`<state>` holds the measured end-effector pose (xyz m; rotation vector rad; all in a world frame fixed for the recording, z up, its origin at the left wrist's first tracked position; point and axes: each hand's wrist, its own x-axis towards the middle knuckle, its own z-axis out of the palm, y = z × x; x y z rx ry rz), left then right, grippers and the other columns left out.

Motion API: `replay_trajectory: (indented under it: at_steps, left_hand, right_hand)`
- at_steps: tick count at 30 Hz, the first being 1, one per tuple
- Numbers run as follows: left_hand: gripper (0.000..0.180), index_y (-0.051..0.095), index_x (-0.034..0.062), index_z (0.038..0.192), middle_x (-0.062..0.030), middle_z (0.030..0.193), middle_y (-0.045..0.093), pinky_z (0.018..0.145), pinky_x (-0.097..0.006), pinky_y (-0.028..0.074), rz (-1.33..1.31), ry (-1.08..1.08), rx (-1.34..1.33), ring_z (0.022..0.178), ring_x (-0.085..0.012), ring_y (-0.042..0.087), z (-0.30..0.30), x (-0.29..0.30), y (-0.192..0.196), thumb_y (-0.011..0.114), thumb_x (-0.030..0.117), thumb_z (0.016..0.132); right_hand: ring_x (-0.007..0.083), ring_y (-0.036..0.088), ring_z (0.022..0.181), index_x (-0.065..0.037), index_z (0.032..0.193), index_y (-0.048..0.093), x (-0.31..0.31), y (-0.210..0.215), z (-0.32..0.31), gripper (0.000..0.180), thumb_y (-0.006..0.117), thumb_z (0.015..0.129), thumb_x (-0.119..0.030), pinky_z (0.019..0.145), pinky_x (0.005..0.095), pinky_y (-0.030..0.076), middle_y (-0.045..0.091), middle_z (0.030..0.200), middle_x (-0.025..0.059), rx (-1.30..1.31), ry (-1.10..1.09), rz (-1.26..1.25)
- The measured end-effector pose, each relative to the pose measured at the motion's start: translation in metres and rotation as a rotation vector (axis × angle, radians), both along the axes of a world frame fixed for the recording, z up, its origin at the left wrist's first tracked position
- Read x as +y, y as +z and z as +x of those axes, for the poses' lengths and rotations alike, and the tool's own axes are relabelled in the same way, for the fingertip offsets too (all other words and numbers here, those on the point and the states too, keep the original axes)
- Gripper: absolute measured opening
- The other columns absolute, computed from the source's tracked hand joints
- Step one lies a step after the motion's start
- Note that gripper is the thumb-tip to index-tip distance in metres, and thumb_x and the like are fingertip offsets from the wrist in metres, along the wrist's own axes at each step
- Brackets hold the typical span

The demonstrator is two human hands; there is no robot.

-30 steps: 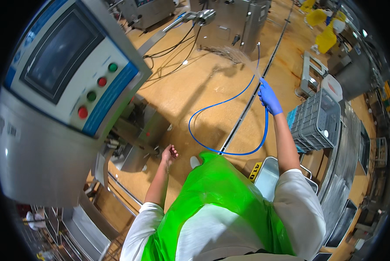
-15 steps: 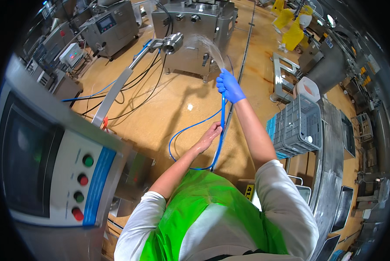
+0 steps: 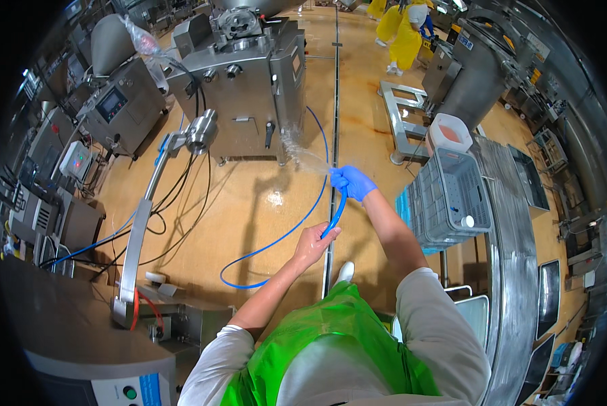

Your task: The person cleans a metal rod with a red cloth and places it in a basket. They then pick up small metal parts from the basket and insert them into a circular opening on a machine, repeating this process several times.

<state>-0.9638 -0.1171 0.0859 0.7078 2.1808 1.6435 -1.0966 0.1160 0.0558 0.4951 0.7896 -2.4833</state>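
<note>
In a blue glove, my right hand is closed round the end of a blue hose. Water sprays leftward from that end onto the lower right part of a large steel machine. My bare left hand grips the same hose lower down, with its thumb lying along it. Between the two hands the hose bends in a short curve. Its remaining length loops over the wet tan floor and runs back along the machine's right side.
At my left a steel arm with a round metal fitting reaches over the floor, with black cables below. Grey crates and a white tub stand right, beside a steel table. People in yellow aprons stand far off.
My view has shifted toward the right, and the control panel has mostly dropped out of it. My right hand has come lower and nearer the left, and the spray strikes lower on the machine.
</note>
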Motion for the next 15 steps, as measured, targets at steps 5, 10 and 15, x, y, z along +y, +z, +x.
replay_trajectory:
  at_steps: [5,10,15]
  left_hand:
    - [0.039,0.051,0.0035,0.069,-0.0075,0.052,0.038,0.046,-0.032,0.033,-0.121,-0.032,0.201,0.047,-0.0122,0.037,-0.056,0.087,0.032,0.065,0.035,0.089]
    - [0.033,0.055,0.0053,0.074,-0.0112,0.053,0.047,0.046,-0.035,0.038,-0.111,-0.013,0.455,0.046,-0.0256,0.047,-0.109,0.189,0.074,0.067,0.033,0.087]
    - [0.028,0.056,0.0048,0.078,-0.0122,0.054,0.049,0.045,-0.035,0.039,0.132,0.1,0.672,0.045,-0.0276,0.05,-0.163,0.279,0.101,0.068,0.029,0.087]
  right_hand:
    - [0.004,0.035,0.046,-0.006,0.09,0.042,0.088,0.004,-0.031,0.004,0.043,0.093,-0.003,0.037,0.0176,0.026,0.04,0.064,-0.0009,-0.031,0.026,-0.15]
    - [0.0044,0.04,0.049,0.004,0.131,0.035,0.175,0.07,-0.049,0.041,0.042,0.092,-0.001,0.041,0.0166,0.032,0.044,0.068,-0.0004,0.081,-0.015,-0.144]
    - [0.0069,0.048,0.058,0.003,0.14,0.031,0.226,0.091,-0.079,0.048,0.043,0.094,-0.009,0.055,0.0188,0.044,0.05,0.073,0.0006,0.275,0.158,-0.196]
